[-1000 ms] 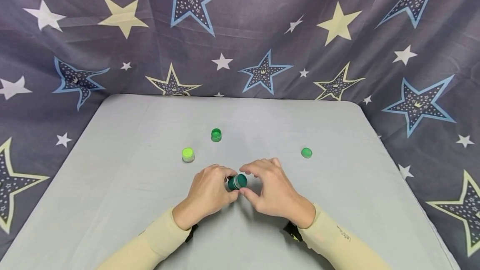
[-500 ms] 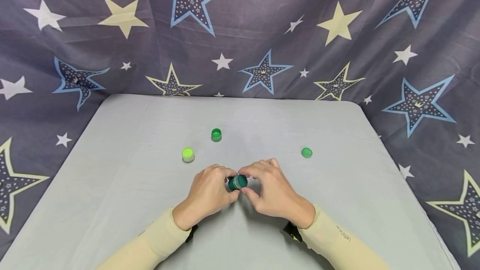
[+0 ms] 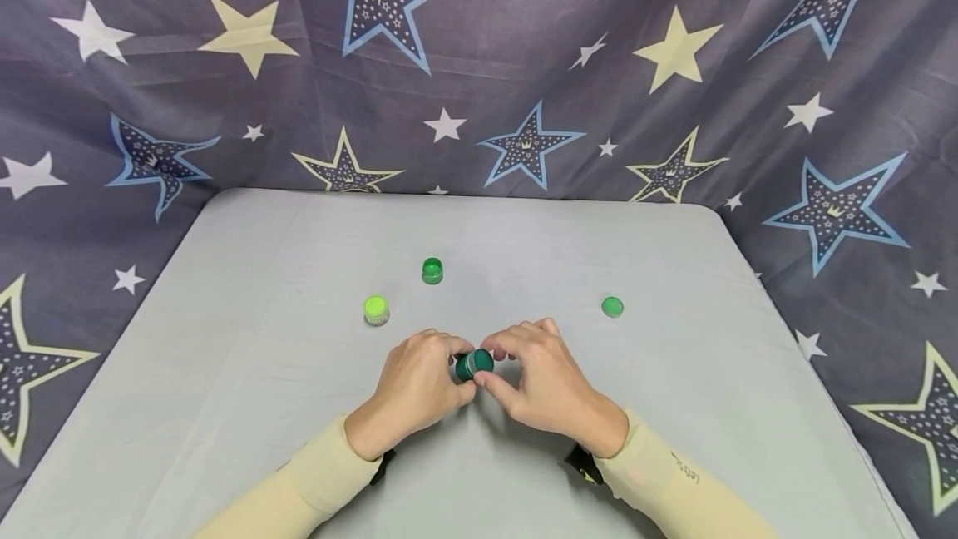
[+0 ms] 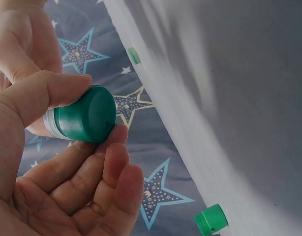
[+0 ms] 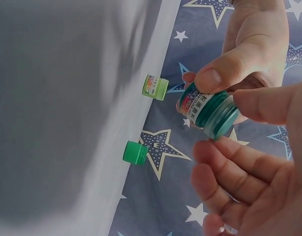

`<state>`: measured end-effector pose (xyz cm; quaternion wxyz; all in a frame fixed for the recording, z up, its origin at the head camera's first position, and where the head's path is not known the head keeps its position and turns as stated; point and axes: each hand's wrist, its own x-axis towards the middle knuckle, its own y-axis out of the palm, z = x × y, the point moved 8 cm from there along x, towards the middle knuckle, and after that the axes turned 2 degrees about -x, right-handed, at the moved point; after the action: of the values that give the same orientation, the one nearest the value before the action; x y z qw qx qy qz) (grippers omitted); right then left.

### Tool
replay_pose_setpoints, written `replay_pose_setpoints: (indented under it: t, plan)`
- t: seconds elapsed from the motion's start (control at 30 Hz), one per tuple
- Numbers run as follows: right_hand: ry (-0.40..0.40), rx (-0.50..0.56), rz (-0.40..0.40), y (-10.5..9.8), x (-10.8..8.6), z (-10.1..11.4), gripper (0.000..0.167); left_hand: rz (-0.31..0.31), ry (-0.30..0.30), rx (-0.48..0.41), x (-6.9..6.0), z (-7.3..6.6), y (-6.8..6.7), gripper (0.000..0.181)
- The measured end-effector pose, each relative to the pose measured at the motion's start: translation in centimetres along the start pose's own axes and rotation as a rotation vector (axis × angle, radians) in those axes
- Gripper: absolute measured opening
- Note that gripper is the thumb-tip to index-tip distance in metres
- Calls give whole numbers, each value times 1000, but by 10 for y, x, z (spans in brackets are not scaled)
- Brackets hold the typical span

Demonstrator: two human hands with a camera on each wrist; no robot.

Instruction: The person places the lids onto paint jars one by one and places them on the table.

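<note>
My left hand [image 3: 422,381] grips a small dark green paint jar [image 3: 466,368] by its body, thumb on one side and fingers on the other. The jar is tilted, its lid [image 3: 482,362] facing right. In the right wrist view, a printed label [image 5: 195,105] wraps the jar, and the lid [image 5: 222,120] has a see-through rim. My right hand [image 3: 542,377] pinches the lid's edge between thumb and index finger. Its other fingers are loosely bent. The jar's flat green base [image 4: 103,113] shows in the left wrist view.
On the grey-covered table [image 3: 247,373] a light green jar [image 3: 377,311] with its lid on stands left of centre. Behind it is an uncovered green jar [image 3: 432,271]. A loose green lid [image 3: 613,307] lies to the right. A star-patterned cloth [image 3: 479,65] hangs behind.
The right thumb has moved left onto the lid's edge, and the right index finger has shifted its place along it. The left hand and the jar stay almost still.
</note>
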<state>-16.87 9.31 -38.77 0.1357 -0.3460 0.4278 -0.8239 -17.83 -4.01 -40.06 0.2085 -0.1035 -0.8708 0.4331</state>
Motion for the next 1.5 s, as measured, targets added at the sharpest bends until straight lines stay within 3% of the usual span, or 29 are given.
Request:
replay_pose_setpoints:
  t: [0.5, 0.87, 1.17, 1.5]
  plan:
    - [45, -29, -24, 0, 1, -3, 27, 4, -8, 7, -1, -1, 0, 25]
    - [23, 4, -27, -3, 1, -3, 40, 6, -8, 0, 0, -1, 0, 26]
    - [-49, 76, -1, -3, -1, 2, 35, 4, 2, -20, -1, -2, -2, 25]
    - [-52, 66, -2, -3, 0, 3, 29, 6, -5, -27, -1, 0, -2, 25]
